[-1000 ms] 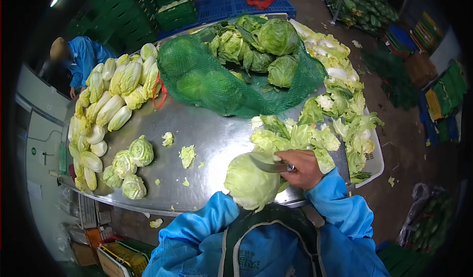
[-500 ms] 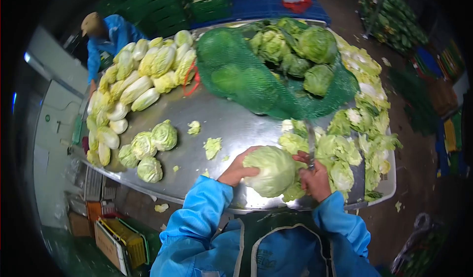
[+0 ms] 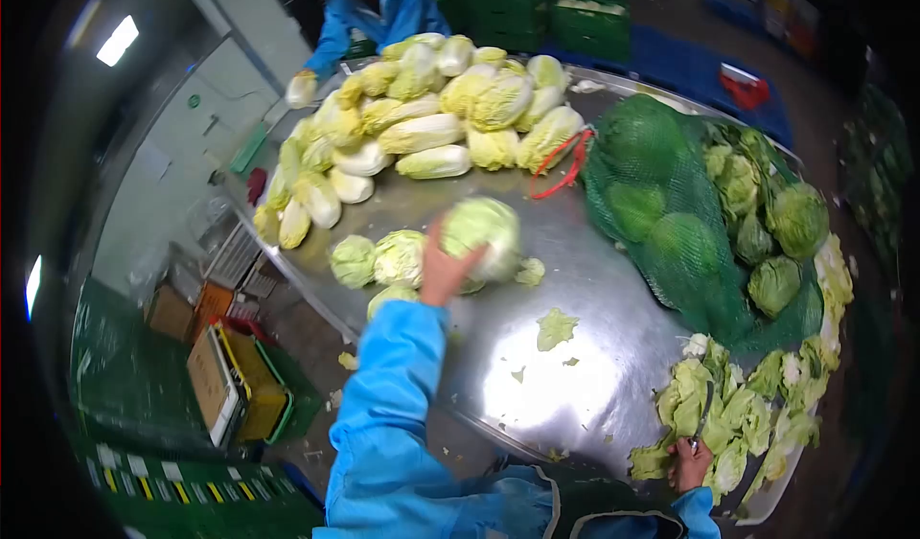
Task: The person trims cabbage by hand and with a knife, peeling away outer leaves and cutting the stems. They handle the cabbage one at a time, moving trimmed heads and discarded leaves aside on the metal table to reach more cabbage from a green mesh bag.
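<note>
Pale green cabbage in our left hand, out over the steel table.
We cup its smooth round head beside three trimmed cabbages; our right hand is closed around a knife among crinkled leaf trimmings.

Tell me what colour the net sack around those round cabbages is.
Green, a see-through mesh; the net sack shows best in the head view.
</note>
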{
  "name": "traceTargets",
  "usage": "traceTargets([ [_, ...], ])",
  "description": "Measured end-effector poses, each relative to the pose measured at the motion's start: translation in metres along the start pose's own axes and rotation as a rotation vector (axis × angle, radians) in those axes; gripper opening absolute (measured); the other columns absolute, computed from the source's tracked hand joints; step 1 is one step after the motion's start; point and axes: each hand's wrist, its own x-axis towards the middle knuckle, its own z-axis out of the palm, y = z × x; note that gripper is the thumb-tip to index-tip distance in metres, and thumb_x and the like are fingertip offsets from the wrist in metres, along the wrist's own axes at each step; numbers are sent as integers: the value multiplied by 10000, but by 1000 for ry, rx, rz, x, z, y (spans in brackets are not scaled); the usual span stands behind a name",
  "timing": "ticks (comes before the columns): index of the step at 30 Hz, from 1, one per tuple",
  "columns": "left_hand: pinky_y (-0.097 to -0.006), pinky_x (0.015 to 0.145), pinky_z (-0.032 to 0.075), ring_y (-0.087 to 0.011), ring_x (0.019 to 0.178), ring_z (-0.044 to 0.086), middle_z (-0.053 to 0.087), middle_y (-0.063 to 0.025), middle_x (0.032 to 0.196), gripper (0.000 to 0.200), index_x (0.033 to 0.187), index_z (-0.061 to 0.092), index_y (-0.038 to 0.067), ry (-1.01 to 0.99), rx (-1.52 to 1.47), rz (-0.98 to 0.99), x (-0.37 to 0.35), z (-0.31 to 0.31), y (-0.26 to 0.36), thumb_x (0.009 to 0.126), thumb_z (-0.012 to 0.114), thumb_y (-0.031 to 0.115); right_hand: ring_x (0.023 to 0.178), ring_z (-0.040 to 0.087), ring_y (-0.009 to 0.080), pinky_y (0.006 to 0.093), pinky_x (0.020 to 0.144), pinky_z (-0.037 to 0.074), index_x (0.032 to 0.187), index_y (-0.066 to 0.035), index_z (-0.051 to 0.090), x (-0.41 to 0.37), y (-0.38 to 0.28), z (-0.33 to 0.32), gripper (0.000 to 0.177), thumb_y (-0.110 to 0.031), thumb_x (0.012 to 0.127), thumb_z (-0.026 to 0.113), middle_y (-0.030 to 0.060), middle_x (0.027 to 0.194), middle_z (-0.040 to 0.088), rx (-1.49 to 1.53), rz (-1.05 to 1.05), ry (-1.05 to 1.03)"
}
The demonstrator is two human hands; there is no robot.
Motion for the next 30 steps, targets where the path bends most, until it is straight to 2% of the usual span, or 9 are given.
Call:
traceTargets([
  [2,-413,914,441,-355,1085,543,556,-230,1181,743,1232,500,0,219,301,317,57,-18,-12,637,819,312,328,451,137,283,276,315,914,-28,544,-6,7,10,164,-180,880,595,87,678,627,-70,58,-4],
  [4,-422,880,459,-340,1021,579,585,-205,1125,641,1168,543,18,56,290,133,94,-34,6,647,796,293,436,498,111,250,370,383,914,-44,621,-3,13,28,147,-179,855,632,42,673,620,-88,22,-31],
  [8,-421,927,444,-357,1047,576,577,-215,1167,770,1246,486,16,94,578,243,154,-40,-101,640,786,384,649,602,127,298,614,502,965,-23,669,7,8,53,251,-250,857,674,57,728,649,-264,-110,-176],
  [12,-476,1040,334,-428,1250,360,336,-260,1366,962,1399,301,74,-117,783,10,167,-34,-175,623,793,355,542,564,118,276,501,457,929,-24,658,15,12,44,318,-331,851,677,68,713,658,-190,223,-184],
  [18,-476,1045,325,-430,1258,355,302,-265,1393,961,1417,289,104,-100,1084,217,187,-2,-168,621,798,278,445,482,104,266,418,382,908,-34,662,35,36,-50,377,-392,806,715,45,625,623,-117,251,110],
  [22,-422,1019,359,-365,1191,474,501,-242,1260,673,1316,449,20,-265,436,459,164,84,-36,734,747,182,475,508,116,284,455,402,900,-26,668,62,49,-133,326,-335,809,712,34,610,615,-152,108,299],
  [25,-367,961,416,-260,1113,547,584,-164,1180,598,1283,482,1,-688,37,236,111,172,88,770,735,173,549,573,146,312,540,450,883,31,660,84,54,-206,326,-279,798,717,68,631,622,-242,104,473],
  [27,-327,915,457,-200,1058,570,600,-122,1151,547,1269,499,11,-929,-119,249,64,229,154,785,719,140,474,554,162,327,467,443,836,33,631,97,60,-239,303,-260,805,702,69,592,592,-483,-200,714],
  [30,-313,897,478,-197,1017,595,628,-118,1100,501,1230,545,14,-1203,-292,255,-14,323,217,791,729,169,387,504,162,324,361,394,802,24,598,69,-6,-241,277,-238,819,685,73,577,569,-22,115,643],
])
